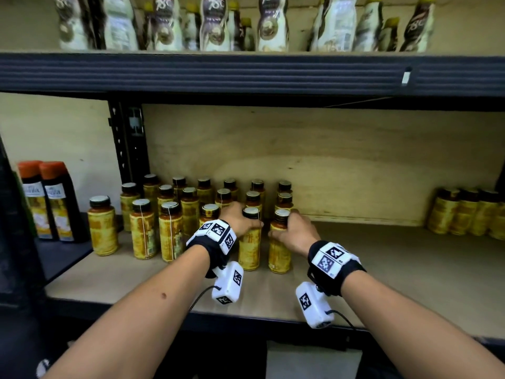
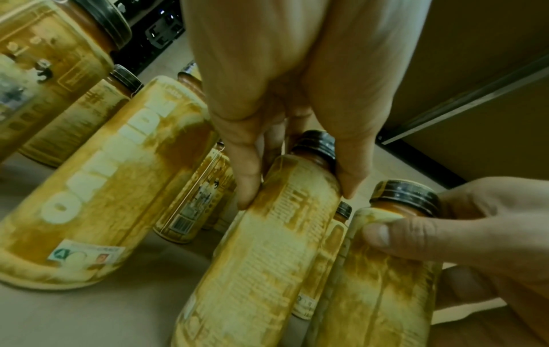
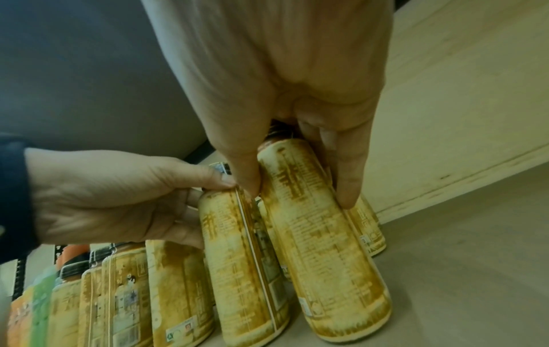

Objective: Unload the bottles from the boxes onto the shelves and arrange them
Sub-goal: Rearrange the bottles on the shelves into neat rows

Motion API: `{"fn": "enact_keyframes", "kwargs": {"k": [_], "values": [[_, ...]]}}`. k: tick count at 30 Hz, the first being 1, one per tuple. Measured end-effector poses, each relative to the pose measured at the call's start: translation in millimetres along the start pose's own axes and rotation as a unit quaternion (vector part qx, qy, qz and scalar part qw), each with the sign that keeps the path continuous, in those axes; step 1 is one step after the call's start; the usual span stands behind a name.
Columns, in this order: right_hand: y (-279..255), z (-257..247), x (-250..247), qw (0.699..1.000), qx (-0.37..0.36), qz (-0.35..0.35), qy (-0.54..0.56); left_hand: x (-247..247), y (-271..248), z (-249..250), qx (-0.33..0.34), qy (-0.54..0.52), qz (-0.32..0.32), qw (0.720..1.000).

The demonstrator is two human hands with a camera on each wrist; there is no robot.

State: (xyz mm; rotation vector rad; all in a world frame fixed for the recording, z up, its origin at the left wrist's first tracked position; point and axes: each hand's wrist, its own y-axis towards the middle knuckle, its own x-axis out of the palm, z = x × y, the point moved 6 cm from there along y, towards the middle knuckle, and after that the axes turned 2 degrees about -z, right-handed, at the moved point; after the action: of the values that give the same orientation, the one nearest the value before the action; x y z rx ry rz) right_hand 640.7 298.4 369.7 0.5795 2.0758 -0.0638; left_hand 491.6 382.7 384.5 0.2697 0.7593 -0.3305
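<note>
Several yellow-labelled bottles with black caps stand in rows on the wooden shelf (image 1: 382,269). My left hand (image 1: 240,218) grips the neck and shoulder of one front bottle (image 1: 249,250), seen in the left wrist view as bottle (image 2: 267,246) held between thumb and fingers (image 2: 246,183). My right hand (image 1: 293,232) grips the bottle beside it (image 1: 279,253), shown in the right wrist view as bottle (image 3: 320,246) with my fingers (image 3: 347,178) round its upper part. Both bottles stand upright on the shelf, side by side at the right end of the group.
More yellow bottles (image 1: 470,214) stand at the far right of the shelf. Two dark bottles with orange caps (image 1: 52,201) stand on the left beyond a black upright post (image 1: 128,149). The upper shelf (image 1: 246,72) carries taller pale bottles (image 1: 216,23). Bare shelf board lies right of my hands.
</note>
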Motion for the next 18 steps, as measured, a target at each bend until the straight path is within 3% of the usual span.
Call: {"fn": "enact_keyframes", "kwargs": {"k": [4, 9, 14, 16, 18], "values": [[-9, -4, -6, 0.998, -0.001, 0.021, -0.057, 0, -4, -2, 0.003, -0.016, 0.016, 1.000], [-16, -6, -19, 0.996, -0.011, -0.019, -0.089, -8, 10, 10, -0.007, 0.006, -0.051, 0.999], [1, -2, -73, 0.996, -0.034, 0.043, -0.071, -66, 38, 74, 0.083, 0.041, -0.008, 0.996], [18, 0, -92, 0.996, -0.048, 0.066, -0.028, -80, 52, 98, 0.119, 0.111, -0.001, 0.987], [34, 1, -100, 0.996, -0.065, 0.063, -0.005, -79, 64, 114, 0.139, 0.241, -0.035, 0.960]]}}
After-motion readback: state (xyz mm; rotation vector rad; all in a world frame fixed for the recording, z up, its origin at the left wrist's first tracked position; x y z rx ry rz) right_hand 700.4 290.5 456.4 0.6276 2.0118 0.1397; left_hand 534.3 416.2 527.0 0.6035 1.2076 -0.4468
